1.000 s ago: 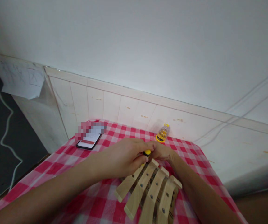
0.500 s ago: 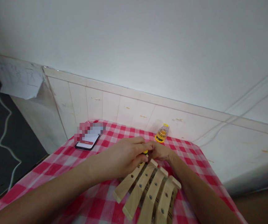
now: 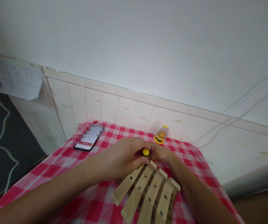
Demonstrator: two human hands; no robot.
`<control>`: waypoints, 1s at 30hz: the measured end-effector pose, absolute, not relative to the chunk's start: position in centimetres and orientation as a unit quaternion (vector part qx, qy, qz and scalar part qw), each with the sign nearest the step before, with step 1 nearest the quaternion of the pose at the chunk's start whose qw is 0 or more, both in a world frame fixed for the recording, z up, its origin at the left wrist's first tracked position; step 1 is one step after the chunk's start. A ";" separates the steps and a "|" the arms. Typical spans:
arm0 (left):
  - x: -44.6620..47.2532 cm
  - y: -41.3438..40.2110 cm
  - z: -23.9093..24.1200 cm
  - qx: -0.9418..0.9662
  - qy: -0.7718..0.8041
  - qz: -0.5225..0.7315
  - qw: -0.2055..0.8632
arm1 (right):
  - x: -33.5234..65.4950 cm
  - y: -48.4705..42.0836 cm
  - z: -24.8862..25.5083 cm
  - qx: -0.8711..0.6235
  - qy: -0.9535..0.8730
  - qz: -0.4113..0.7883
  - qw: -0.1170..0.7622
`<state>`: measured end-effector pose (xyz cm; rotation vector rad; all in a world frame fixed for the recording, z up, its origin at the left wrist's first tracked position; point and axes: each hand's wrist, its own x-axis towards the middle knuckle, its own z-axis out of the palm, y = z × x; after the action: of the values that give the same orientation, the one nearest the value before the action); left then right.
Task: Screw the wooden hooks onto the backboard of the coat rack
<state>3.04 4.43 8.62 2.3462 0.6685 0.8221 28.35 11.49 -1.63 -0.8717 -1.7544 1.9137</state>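
A wooden slatted piece (image 3: 147,193) with screw heads along its curved slats lies on the red and white checked tablecloth (image 3: 78,174). My left hand (image 3: 122,158) is curled around a yellow-topped screwdriver (image 3: 145,152) that stands at the far end of the slats. Just behind the screwdriver, my right hand (image 3: 163,153) has its fingers closed against the wood; what it pinches is hidden.
A phone (image 3: 86,143) lies at the table's far left corner. A yellow screwdriver bit holder (image 3: 161,134) stands by the panelled wall (image 3: 115,105). A sheet of paper (image 3: 17,79) is taped up at the left, with a white cable (image 3: 1,137) hanging below.
The yellow cap of the screwdriver shows more now than half a second ago. Both hands stay at the same spot on the slats.
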 end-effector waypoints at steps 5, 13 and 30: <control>2.4 4.5 9.2 0.860 0.266 0.291 0.324 | 28.9 11.8 -2.9 -0.310 -0.621 0.686 0.219; 2.4 4.5 9.4 0.859 0.292 0.257 0.333 | 29.2 11.9 -3.2 -0.312 -0.616 0.689 0.220; 3.3 5.1 8.5 0.840 0.377 0.262 0.288 | 28.8 11.7 -2.7 -0.313 -0.604 0.699 0.221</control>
<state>3.28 5.11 8.46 2.2443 1.0076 0.7005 28.78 11.68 -2.69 -0.8639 -1.6683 1.9321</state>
